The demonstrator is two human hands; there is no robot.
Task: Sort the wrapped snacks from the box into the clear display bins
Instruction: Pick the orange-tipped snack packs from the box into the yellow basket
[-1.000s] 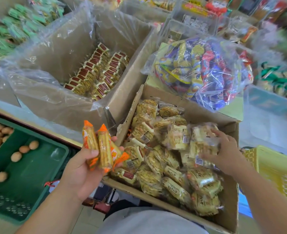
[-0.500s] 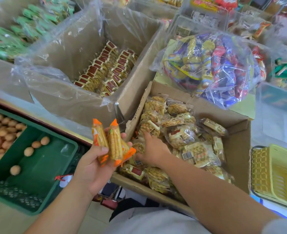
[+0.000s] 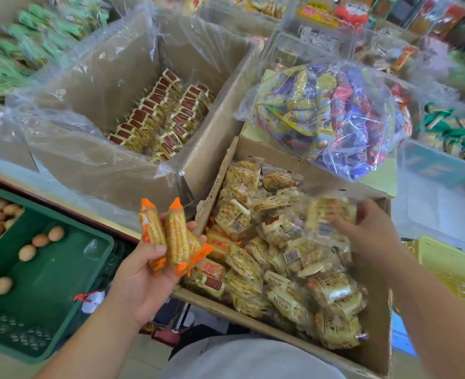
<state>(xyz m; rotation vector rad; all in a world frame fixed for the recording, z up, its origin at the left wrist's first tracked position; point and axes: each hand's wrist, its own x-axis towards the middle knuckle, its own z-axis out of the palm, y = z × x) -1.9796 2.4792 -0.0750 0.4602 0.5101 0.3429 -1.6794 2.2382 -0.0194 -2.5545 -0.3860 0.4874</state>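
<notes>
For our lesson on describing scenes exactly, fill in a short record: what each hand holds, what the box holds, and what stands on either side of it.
left hand: holds corn snacks
right hand: grips a pack, blurred, over the box
box holds: heaped wrapped snacks
left of box: green crate
right of box: yellow basket

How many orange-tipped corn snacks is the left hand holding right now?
3. Two corn snacks stand side by side in the left hand. A third lies partly hidden behind them, toward the box. More may be hidden.
</notes>
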